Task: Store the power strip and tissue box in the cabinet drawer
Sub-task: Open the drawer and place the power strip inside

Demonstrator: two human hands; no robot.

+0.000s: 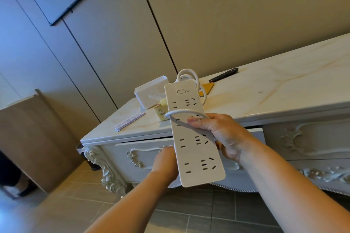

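Power strip (197, 138), long white plastic w/ looped cord, gripped mid-body in right hand (221, 134) above ornate white cabinet drawer (144, 155), left hand (166, 161) at drawer front, grip unclear; loose cord may snag drawer edge.

Both forearms are bare, with no sleeve showing up to the frame's lower edge. The left hand (164, 162) and right hand (219, 134) wear no gloves. Fingernails on the right look short and unpainted, though the view is soft.
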